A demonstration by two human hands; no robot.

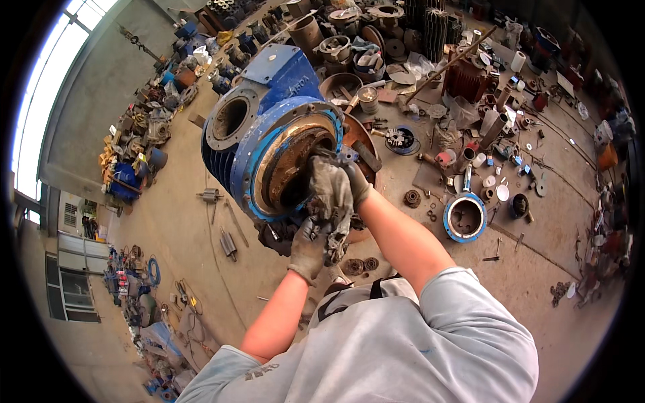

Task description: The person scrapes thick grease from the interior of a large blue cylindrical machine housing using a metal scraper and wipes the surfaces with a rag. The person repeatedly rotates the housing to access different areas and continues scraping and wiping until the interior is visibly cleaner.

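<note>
I judge I'm at the wiping step: my right hand (336, 185) presses a rag (330, 195) into the open round end of the blue motor housing (269, 127), at twelve o'clock from me on the floor (181, 221). My left hand (309, 245) grips the rag's lower end at six o'clock. Next calls for working the rag around the rusty inner rim.

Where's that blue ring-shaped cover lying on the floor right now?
In the head view, the blue ring-shaped cover lies on the concrete floor to the person's right, beyond the right forearm, apart from the big blue motor housing, with small parts scattered around it.
</note>
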